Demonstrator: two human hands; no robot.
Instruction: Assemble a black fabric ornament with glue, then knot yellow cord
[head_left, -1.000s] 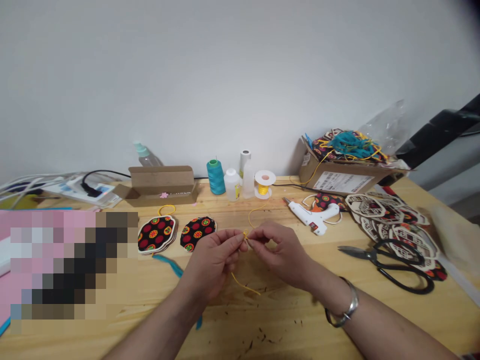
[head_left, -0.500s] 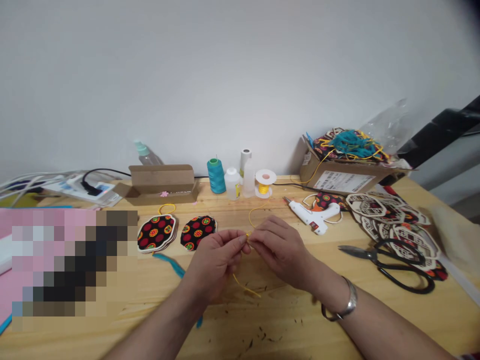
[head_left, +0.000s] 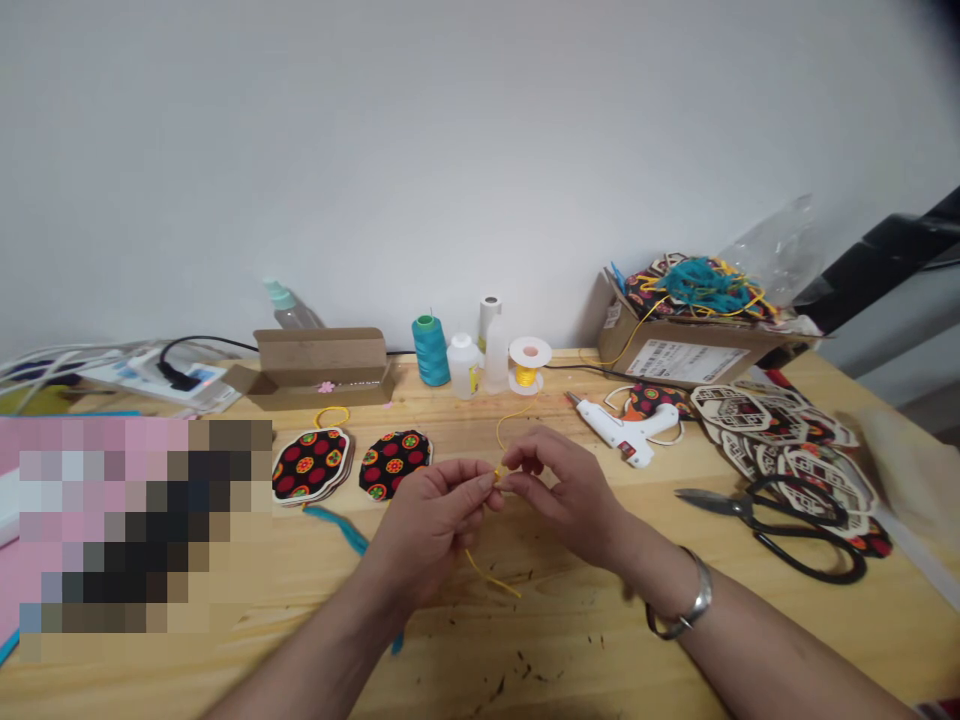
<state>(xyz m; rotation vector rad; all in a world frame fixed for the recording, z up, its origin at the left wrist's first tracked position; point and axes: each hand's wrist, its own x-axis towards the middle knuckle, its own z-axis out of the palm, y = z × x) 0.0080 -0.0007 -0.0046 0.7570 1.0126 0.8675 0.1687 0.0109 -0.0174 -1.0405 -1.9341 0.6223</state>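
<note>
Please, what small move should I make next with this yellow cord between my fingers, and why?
I would probably draw the yellow cord gently tighter. Your left hand and right hand both pinch it at one small spot, while one length curves loosely upward and another hangs down slack onto the table.

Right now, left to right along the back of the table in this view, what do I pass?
Open cardboard box, teal thread cone, white squeeze bottle, yellow cord spool, cardboard carton
</note>
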